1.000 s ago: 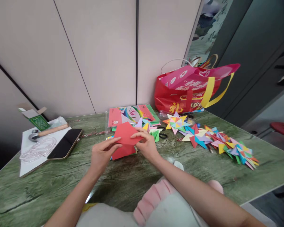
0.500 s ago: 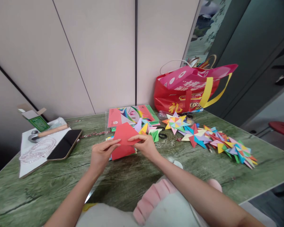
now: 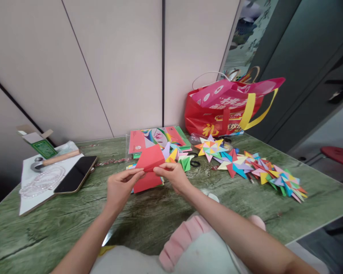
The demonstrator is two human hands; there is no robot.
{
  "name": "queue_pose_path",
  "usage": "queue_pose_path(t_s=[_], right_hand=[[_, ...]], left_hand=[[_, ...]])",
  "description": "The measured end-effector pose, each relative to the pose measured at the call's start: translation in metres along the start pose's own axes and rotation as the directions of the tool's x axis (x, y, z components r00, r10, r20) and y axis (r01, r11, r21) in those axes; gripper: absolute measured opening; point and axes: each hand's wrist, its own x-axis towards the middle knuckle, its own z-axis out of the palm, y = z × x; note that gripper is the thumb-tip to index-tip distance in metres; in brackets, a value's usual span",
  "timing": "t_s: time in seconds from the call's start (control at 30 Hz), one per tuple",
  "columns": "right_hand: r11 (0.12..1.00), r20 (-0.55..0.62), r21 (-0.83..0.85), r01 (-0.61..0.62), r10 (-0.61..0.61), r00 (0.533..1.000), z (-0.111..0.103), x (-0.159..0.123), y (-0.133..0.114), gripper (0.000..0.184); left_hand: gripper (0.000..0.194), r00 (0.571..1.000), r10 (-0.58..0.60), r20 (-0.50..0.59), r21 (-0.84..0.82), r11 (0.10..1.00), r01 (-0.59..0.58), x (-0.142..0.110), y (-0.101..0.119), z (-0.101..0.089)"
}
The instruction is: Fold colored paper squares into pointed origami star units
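A sheet of red paper (image 3: pixel 150 155) is held up over the table, pinched along its near edge by both hands. My left hand (image 3: pixel 122 186) has thumb and fingers closed on the near left corner. On the right side, my right hand (image 3: pixel 175 177) pinches the same edge. Beneath the held sheet lies another red sheet (image 3: pixel 147 183), on top of a stack of coloured paper whose edges peek out. Folded paper pieces (image 3: pixel 177 155) in purple, yellow, pink and green lie just behind my right hand, beside black-handled scissors (image 3: pixel 195 163).
Paper stars (image 3: pixel 210 147) and a row of folded pieces (image 3: pixel 282 179) lie to the right. A red bag (image 3: pixel 211 110) and a paper pack (image 3: pixel 137 140) stand at the back. Leftward are a phone (image 3: pixel 76 175), a hammer (image 3: pixel 60 157), beads (image 3: pixel 45 180) and a small box (image 3: pixel 44 148).
The held red paper has tilted, and its right corner no longer sticks out past my right fingers. My right fingertips are slightly closer to the left ones. The view has shifted slightly.
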Motion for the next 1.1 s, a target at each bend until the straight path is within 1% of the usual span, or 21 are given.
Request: queue_pose_path(t_s=[0.17,0.3,0.37,0.53,0.6,0.7,0.8,0.9,1.0,1.07,1.1], right_hand=[[0.988,-0.032,-0.045,0.146,-0.148,0.989,-0.0021,0.0025,0.0033,0.025],[0.978,-0.031,-0.084,0.191,-0.194,0.98,-0.003,0.0026,0.0046,0.027],[0.975,-0.036,-0.095,0.2,-0.204,0.978,-0.0025,0.0017,0.0044,0.028],[0.967,-0.042,-0.136,0.215,-0.223,0.974,-0.0013,-0.0004,0.0031,0.025],[0.962,-0.037,-0.163,0.22,-0.229,0.973,-0.0015,-0.0005,0.0031,0.024],[0.959,-0.032,-0.198,0.204,-0.214,0.976,-0.0022,-0.0001,0.0041,0.025],[0.956,-0.025,-0.221,0.191,-0.201,0.979,-0.0027,-0.0004,0.0043,0.025],[0.952,-0.013,-0.235,0.197,-0.206,0.979,-0.0022,-0.0017,0.0022,0.023],[0.954,-0.001,-0.218,0.205,-0.21,0.978,-0.0013,-0.0032,-0.0009,0.021],[0.956,0.004,-0.212,0.201,-0.204,0.979,-0.0011,-0.0038,-0.002,0.02],[0.956,0.004,-0.217,0.198,-0.203,0.979,-0.0013,-0.0038,-0.0022,0.02]], left_hand=[[0.017,0.999,-0.032,0.041,-0.054,0.998,0.034,-0.0009,-0.0002,0.0006],[0.019,0.997,-0.047,0.059,-0.06,0.997,0.051,-0.0012,-0.0027,0.0016],[0.023,0.995,-0.067,0.077,-0.123,0.99,0.076,-0.0012,-0.0048,0.0025],[0.051,0.981,-0.146,0.129,-0.344,0.921,0.182,0.0006,-0.0083,0.0046],[0.051,0.968,-0.201,0.152,-0.388,0.888,0.245,0.0017,-0.0086,0.0048],[0.039,0.95,-0.248,0.192,-0.429,0.849,0.308,0.0028,-0.008,0.0047],[0.029,0.945,-0.25,0.212,-0.455,0.83,0.322,0.003,-0.007,0.0046],[0.029,0.942,-0.263,0.208,-0.459,0.825,0.332,0.0031,-0.0064,0.0042],[0.043,0.941,-0.266,0.211,-0.466,0.819,0.336,0.0036,-0.006,0.0035],[0.053,0.946,-0.245,0.211,-0.473,0.821,0.318,0.0038,-0.0058,0.0032],[0.055,0.95,-0.234,0.205,-0.475,0.825,0.305,0.0038,-0.0059,0.0031]])
